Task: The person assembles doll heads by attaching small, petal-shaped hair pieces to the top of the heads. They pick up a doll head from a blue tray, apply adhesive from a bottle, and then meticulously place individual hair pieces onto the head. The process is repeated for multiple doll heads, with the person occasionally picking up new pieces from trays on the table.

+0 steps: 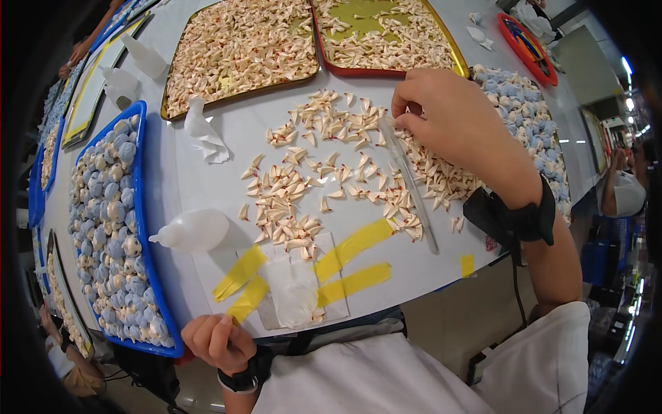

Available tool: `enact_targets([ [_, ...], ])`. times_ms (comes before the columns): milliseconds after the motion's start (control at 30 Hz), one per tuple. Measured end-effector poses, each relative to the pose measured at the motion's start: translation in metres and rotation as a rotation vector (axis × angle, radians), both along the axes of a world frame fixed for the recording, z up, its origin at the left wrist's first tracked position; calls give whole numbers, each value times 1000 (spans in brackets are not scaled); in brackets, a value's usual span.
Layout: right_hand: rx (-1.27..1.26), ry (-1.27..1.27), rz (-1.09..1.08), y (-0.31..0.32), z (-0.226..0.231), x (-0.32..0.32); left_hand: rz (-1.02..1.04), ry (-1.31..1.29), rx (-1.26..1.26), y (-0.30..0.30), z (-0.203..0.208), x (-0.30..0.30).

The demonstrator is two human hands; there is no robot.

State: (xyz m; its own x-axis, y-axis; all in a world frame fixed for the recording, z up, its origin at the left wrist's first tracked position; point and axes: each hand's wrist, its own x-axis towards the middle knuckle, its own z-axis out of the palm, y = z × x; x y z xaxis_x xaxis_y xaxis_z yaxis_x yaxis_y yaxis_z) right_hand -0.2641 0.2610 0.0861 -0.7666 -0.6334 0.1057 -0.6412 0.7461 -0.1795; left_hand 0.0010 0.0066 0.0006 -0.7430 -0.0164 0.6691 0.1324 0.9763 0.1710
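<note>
White tabletop [181, 176] bears red-tipped cream cones [436, 172] below the right hand [438, 103], fingers curled, any hold untellable, seemingly picking, next wanting a clean pinch.

cream pointed pieces [293, 183] | small, red-tipped | loose, lying at mixed angles | in clusters on white tabletop [196, 178]
</note>
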Motion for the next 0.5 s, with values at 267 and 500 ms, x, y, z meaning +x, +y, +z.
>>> enact_targets([
  [267, 18, -68, -28, 2, 0, -5, 2, -6, 11, 0, -2, 1],
  [500, -167, 67, 18, 15, 14, 0, -11, -4, 10, -1, 0, -1],
])
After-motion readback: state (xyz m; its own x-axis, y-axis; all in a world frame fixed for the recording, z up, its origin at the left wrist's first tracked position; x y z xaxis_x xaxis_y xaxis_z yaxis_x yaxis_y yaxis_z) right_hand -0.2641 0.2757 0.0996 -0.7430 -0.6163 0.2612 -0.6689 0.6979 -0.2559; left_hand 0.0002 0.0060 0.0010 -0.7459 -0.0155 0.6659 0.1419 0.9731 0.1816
